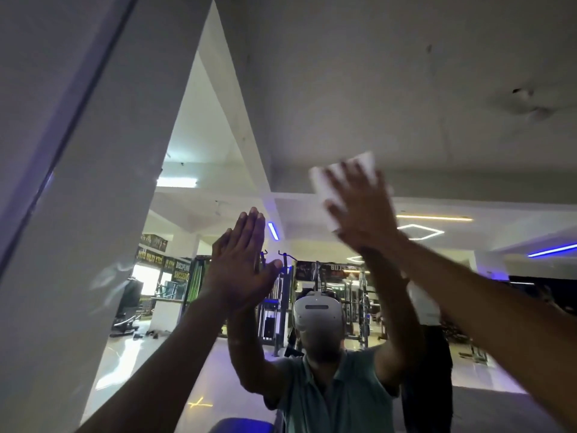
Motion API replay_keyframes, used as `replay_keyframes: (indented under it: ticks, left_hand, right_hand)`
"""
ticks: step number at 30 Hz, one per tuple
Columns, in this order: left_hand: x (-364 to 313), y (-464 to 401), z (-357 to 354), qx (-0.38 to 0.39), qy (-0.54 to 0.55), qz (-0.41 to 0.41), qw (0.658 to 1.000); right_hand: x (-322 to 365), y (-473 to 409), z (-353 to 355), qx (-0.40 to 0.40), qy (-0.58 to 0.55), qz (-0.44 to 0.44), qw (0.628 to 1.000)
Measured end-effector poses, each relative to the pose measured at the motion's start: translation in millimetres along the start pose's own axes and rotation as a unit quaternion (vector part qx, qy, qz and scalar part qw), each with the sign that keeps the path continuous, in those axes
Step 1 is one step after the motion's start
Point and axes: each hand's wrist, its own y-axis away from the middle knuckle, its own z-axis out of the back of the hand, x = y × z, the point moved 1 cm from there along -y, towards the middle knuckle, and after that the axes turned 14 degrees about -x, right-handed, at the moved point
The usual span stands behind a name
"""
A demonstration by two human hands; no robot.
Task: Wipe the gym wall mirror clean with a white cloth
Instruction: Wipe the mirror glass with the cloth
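The right hand (359,210) presses the white cloth (343,179), long axis tilted up-right, with straight fingers on the gym mirror (343,89); the left hand (240,267) lies flat.

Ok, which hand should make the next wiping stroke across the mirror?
The right hand: its spread fingers already press the white cloth against the mirror. The left hand lies flat on the glass, bare.

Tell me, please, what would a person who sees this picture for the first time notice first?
First come the two raised hands: the right hand presses a white cloth flat on the mirror, high and right of centre, blurred by motion. The left hand lies flat on the glass with straight fingers, left of it. Below, between the arms, the mirror shows the person's reflection with a white headset, gym machines behind.
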Motion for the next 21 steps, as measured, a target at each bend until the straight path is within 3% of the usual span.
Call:
replay_keyframes:
  ticks: [3, 7, 9, 13, 17, 19, 21]
  left_hand:
    - [-4.3, 4.2, -2.0, -0.015, 0.001, 0.003, 1.000]
    - [-3.9, 6.9, -6.1, -0.029, 0.008, 0.000, 1.000]
    - [-1.5, 7.7, -7.8, -0.032, 0.008, -0.006, 0.999]
    - [0.6, 8.0, -8.3, -0.030, 0.007, -0.006, 0.999]
    - [0.7, 9.0, -6.1, -0.034, 0.010, -0.002, 0.999]
    - [-1.3, 8.7, -3.4, -0.031, 0.008, 0.000, 0.999]
    - [-4.9, 8.8, -1.5, -0.024, 0.007, 0.006, 1.000]
  right_hand:
    - [-76.5, 3.2, 15.9, 0.015, 0.026, -0.121, 0.992]
    - [-46.7, -10.7, 4.4, -0.040, 0.037, -0.211, 0.976]
    - [-4.2, -24.4, -6.6, -0.043, 0.011, -0.182, 0.982]
    - [81.0, -31.1, -12.5, -0.026, -0.023, -0.041, 0.999]
    - [46.7, 12.5, -0.9, 0.045, -0.013, 0.089, 0.995]
    - [-11.7, 43.6, 13.3, 0.076, 0.045, 0.059, 0.994]
    - [-58.7, 81.3, 31.7, 0.049, 0.056, -0.072, 0.995]
